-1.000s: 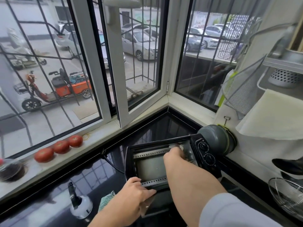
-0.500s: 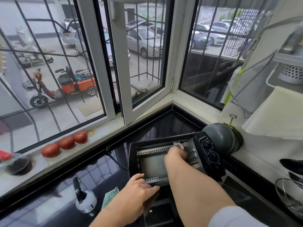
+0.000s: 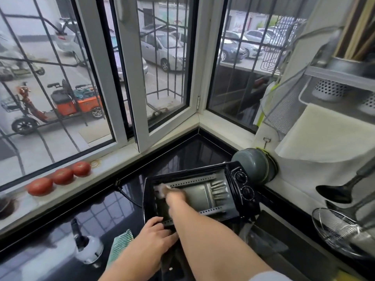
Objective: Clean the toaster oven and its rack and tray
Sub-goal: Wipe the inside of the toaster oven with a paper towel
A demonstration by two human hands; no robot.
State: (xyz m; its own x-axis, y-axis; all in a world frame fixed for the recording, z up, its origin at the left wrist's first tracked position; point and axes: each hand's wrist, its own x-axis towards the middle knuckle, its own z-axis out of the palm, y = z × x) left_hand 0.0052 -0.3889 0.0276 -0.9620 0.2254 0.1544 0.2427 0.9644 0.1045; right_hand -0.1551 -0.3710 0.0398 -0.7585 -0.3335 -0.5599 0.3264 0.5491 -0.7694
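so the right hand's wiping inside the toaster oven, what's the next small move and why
Probably draw the right hand and its cloth back along the cavity toward the knobs. The cloth sits at the far-left corner of the toaster oven, while the left hand steadies the front edge.

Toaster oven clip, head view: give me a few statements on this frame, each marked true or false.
1. The right hand is inside the toaster oven, holding a pale wad at the left of the cavity. True.
2. The left hand is lifted clear of the oven. False: it rests on the oven's lower front edge.
3. Three tomatoes lie on the window sill. True.
4. The oven's knobs sit on its left side. False: they are on its right panel.
5. A green striped cloth lies on the black counter beside the kettle. True.
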